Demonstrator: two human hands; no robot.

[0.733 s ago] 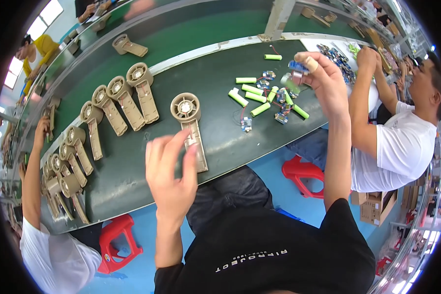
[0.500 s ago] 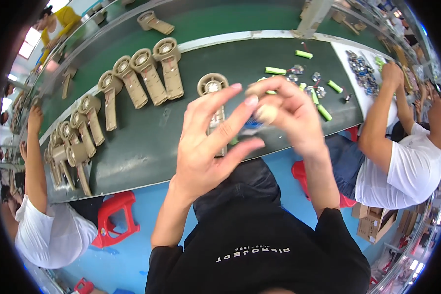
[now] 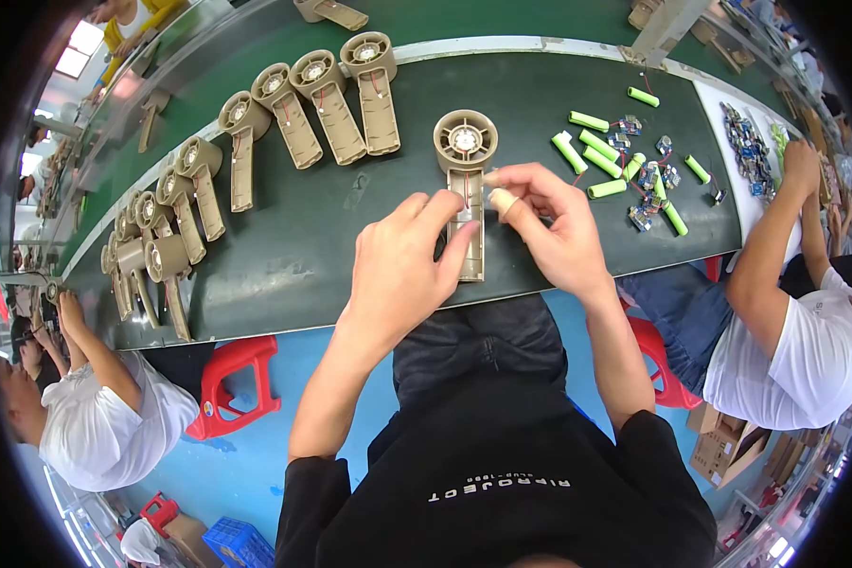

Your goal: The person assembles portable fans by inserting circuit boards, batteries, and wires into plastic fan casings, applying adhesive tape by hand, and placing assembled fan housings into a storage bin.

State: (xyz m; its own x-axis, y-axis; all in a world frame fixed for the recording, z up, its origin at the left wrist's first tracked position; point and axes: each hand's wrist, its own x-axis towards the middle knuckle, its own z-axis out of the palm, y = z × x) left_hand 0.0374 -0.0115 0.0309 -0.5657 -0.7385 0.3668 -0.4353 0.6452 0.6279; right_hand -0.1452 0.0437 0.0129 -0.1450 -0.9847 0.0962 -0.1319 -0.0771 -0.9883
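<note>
A beige handheld fan housing [image 3: 466,142] lies on the green bench in front of me, its round head away from me and its open handle pointing toward me. My left hand [image 3: 402,256] rests over the handle's left side, thumb and forefinger bent onto it. On the other side, my right hand [image 3: 554,227] has its thumb and forefinger brought together at the handle's upper right edge; its thumb wears a pale finger cover. Whatever lies between those fingertips is too small to make out. A thin red wire [image 3: 467,186] runs from the fan head into the handle.
Several similar fan housings [image 3: 341,118] stretch along the bench's left side. Green battery cells [image 3: 601,161] with small circuit boards [image 3: 640,220] lie scattered at right. Beyond is a white sheet [image 3: 719,99] bearing more boards. Co-workers sit on both sides, near red stools [image 3: 241,379].
Both hands have come down from above the bench to the fan's handle, and the right fingers have closed together. A blurred blue item between the hands no longer shows. The view has shifted.
</note>
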